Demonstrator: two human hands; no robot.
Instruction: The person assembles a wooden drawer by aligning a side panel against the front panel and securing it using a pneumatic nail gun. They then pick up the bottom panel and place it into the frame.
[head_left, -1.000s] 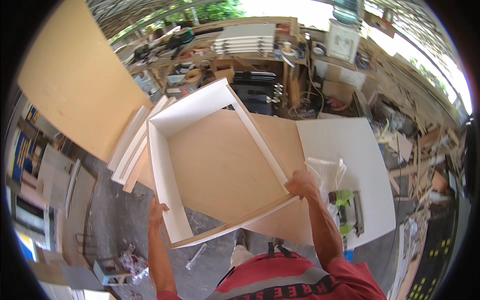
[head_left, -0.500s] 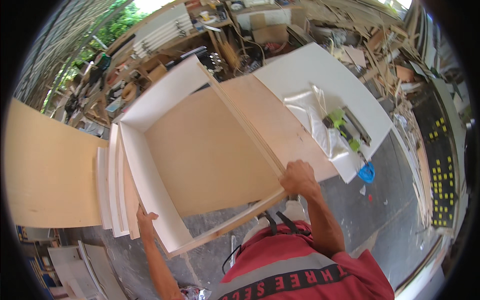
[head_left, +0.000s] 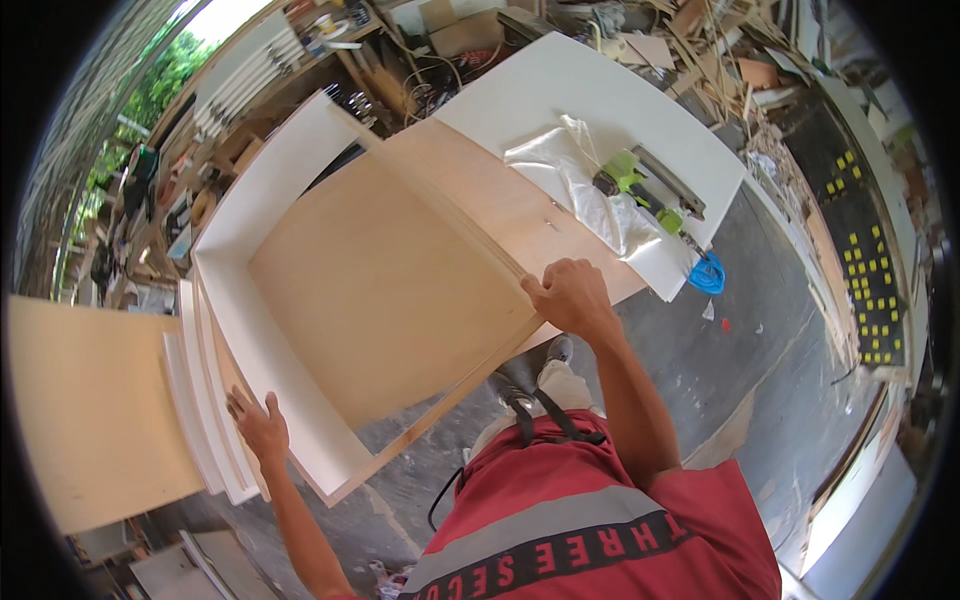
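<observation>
A rectangular open frame of boards (head_left: 300, 385), white on its inner faces with pale wood edges, is tilted in front of me. My right hand (head_left: 572, 297) is closed over the frame's near right corner. At its left side, my left hand (head_left: 262, 428) has its fingers stretched out along the outer face; whether the palm presses on the board I cannot tell. Through the frame shows a tan plywood sheet (head_left: 370, 290), with grey floor visible at the near end.
Several white-faced boards (head_left: 190, 400) stand at the left, beside a big plywood panel (head_left: 90, 410). At the right a white sheet (head_left: 560, 85) carries clear plastic film (head_left: 570, 175) and a green-and-black power tool (head_left: 625, 175). Scrap wood (head_left: 700, 60) is heaped behind.
The left hand has loosened from the frame's left edge, its fingers now spread. My right hand keeps its hold on the corner. The whole view has shifted, with the background moving left.
</observation>
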